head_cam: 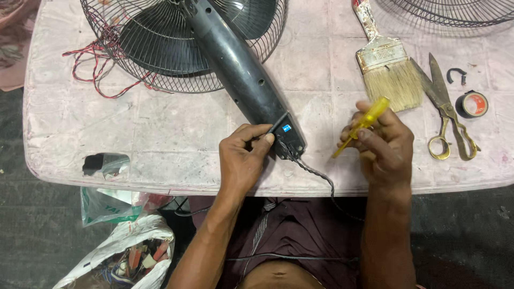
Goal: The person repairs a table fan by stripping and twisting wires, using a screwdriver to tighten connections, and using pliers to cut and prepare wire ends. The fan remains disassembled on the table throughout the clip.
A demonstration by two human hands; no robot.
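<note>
Both hands are at the near edge of the surface (160, 160). Left hand (242, 160) clamps down on the near end of the fan's dark stem (241, 69), thumb and fingers closed around the little black control box (288, 138) with a blue tag on it. Right hand (383, 144) is curled tight around a yellow screwdriver (364, 124), handle up and far, tip angled down and left toward the box but clear of it. A black twisted cord (316, 174) runs out of the box, off the near edge and down past the person's lap.

That stem slants from the box up and left to the wire fan cage (160, 53) lying at the far side, with red twisted wires (96, 75) trailing off its left rim. Over on the right: a worn paintbrush (385, 64), bristles pointing near, just beside brass-handled scissors (447, 112), then a roll of black tape (472, 104) and a small black hook (456, 75). A second cage (450, 13) peeks in at far right. Below the surface, on the floor at left, a white bag (120, 251) of scraps sits open.
</note>
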